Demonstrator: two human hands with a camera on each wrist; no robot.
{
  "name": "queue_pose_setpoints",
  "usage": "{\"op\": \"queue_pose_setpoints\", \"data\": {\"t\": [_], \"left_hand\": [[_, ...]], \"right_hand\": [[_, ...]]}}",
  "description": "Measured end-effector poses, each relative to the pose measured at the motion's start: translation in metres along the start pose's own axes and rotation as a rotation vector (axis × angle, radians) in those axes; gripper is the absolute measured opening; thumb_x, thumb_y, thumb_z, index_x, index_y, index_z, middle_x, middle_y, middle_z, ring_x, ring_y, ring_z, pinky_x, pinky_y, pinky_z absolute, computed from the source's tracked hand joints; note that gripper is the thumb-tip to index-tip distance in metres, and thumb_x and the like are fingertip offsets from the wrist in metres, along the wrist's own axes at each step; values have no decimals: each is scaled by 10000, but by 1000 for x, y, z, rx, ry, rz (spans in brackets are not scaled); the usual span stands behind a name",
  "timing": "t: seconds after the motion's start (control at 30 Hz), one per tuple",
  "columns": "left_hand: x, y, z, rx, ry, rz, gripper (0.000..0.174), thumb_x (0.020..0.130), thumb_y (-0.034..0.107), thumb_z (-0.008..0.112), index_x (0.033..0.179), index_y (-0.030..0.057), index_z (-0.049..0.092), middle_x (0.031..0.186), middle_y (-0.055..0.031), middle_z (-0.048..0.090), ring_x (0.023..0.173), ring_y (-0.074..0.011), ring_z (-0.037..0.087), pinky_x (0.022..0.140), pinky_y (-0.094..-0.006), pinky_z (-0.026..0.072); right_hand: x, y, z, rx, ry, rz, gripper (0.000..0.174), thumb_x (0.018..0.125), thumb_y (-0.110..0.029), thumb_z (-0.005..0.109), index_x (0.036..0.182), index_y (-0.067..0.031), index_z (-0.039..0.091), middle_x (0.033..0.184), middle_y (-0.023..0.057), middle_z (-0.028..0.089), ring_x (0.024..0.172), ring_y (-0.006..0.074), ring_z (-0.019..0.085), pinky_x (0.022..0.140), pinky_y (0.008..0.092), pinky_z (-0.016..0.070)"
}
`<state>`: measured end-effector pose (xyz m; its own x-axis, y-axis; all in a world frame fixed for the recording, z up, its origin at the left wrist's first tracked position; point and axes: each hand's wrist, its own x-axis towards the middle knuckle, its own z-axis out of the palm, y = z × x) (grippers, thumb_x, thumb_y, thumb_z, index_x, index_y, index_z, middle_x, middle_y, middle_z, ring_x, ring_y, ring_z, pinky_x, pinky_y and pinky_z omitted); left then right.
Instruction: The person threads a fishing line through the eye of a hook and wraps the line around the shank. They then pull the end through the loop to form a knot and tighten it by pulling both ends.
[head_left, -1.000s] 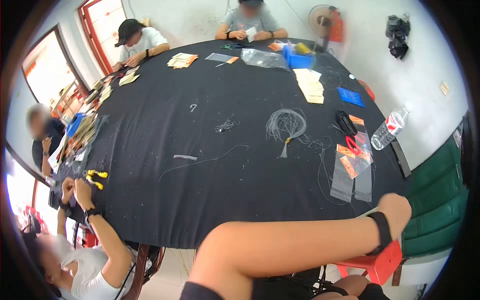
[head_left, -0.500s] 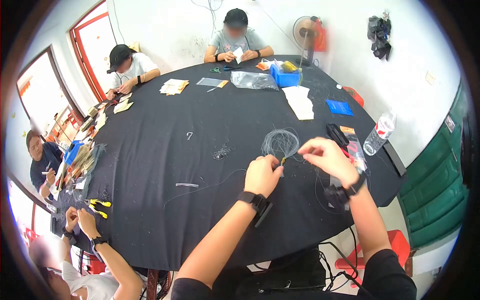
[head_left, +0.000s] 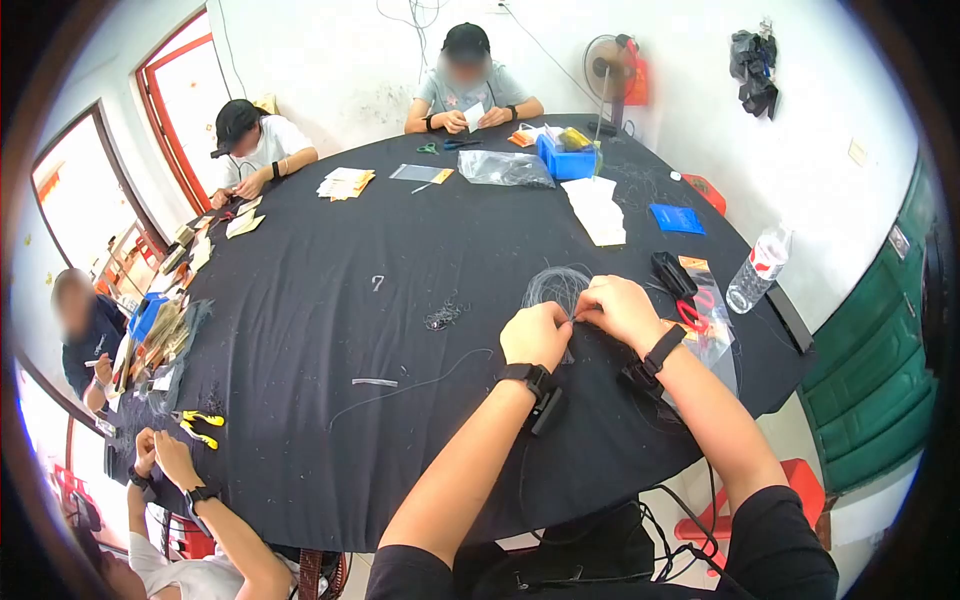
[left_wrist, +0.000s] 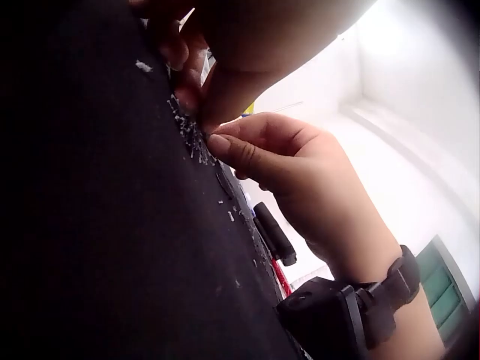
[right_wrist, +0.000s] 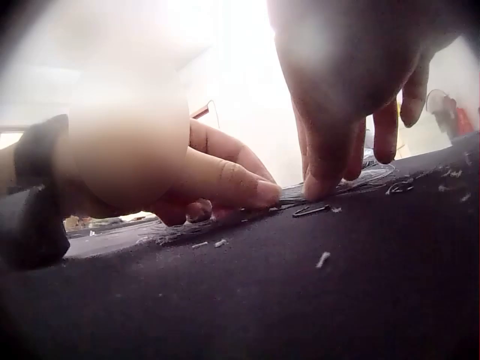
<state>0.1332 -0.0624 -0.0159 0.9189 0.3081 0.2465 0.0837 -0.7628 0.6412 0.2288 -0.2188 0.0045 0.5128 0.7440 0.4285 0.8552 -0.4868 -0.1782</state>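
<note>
A looped bundle of thin grey cords [head_left: 550,286] lies on the black-covered table [head_left: 290,420], in front of me in the head view. My left hand [head_left: 535,334] pinches the bundle at its gathered neck. Close beside it, the thumb and forefinger of my right hand [head_left: 622,312] pinch at the same spot. The fingers hide the yellow tie at the neck. In the left wrist view, cut cord ends [left_wrist: 193,139] show below the fingertips. Strands [right_wrist: 292,198] run between the two hands in the right wrist view.
Right of the hands lie red scissors [head_left: 692,316], a black case [head_left: 672,272] and clear bags, with a water bottle [head_left: 760,268] behind. A small dark pile of bits [head_left: 445,311] and a loose cord [head_left: 410,392] lie to the left. Other people sit around the table.
Both hands have come over the table to the cord bundle. During the last half second, the right hand has moved left and down, from above the bundle to its neck beside the left hand.
</note>
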Motion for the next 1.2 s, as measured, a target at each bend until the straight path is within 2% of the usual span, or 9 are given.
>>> {"op": "queue_pose_setpoints", "data": {"t": [0.53,0.73,0.83,0.87,0.97,1.0,1.03,1.1,1.2], "left_hand": [[0,-1,4,4,28,-25,140,767,262,708,839,150,753,805,-86,727,806,-283,702,724,-406,548],[1,-1,3,2,22,-30,127,767,252,702,831,154,752,808,-85,729,808,-286,702,724,-405,549],[0,0,2,9,27,-21,101,771,223,715,835,149,742,799,-76,728,800,-280,707,724,-403,554],[0,0,2,13,31,-15,91,773,209,722,838,147,737,795,-71,728,796,-277,709,724,-402,557],[-1,1,0,23,26,-23,100,788,229,732,849,149,737,806,-68,731,809,-275,710,733,-402,556],[-1,0,0,16,18,-21,110,800,241,732,852,144,736,810,-69,731,811,-275,711,734,-402,555],[-2,0,0,9,10,-19,122,812,254,731,856,140,736,813,-70,732,814,-275,711,736,-402,555],[-1,-1,0,-17,17,-3,158,836,277,727,870,123,735,816,-79,733,814,-280,710,737,-403,554],[-1,0,-2,-81,71,23,217,865,298,717,904,85,729,820,-107,731,804,-294,708,732,-404,551]], "right_hand": [[10,2,-17,-19,13,-96,61,695,-168,768,735,-178,723,718,23,603,785,242,642,690,380,524],[11,7,-26,10,6,-19,50,719,-132,749,751,-154,717,761,39,612,811,260,640,717,396,522],[11,8,-31,57,83,19,51,734,-118,734,777,-132,710,778,53,614,827,282,636,736,409,518],[12,10,-34,66,90,19,70,747,-96,729,808,-86,697,802,84,626,831,298,632,740,415,507],[14,15,-45,196,146,174,65,764,-62,713,818,-47,680,829,108,639,808,292,632,725,400,498],[15,17,-49,258,197,224,52,790,-34,692,836,-22,670,813,118,636,777,264,629,710,370,486],[16,19,-53,281,234,281,47,826,-46,690,848,-13,665,823,91,659,778,200,639,708,326,483],[16,27,-58,444,267,385,67,868,-66,693,880,-3,670,847,64,691,808,142,649,728,297,495],[14,28,-62,672,242,387,77,896,-74,687,909,2,680,862,46,707,823,112,652,753,283,509]]}}
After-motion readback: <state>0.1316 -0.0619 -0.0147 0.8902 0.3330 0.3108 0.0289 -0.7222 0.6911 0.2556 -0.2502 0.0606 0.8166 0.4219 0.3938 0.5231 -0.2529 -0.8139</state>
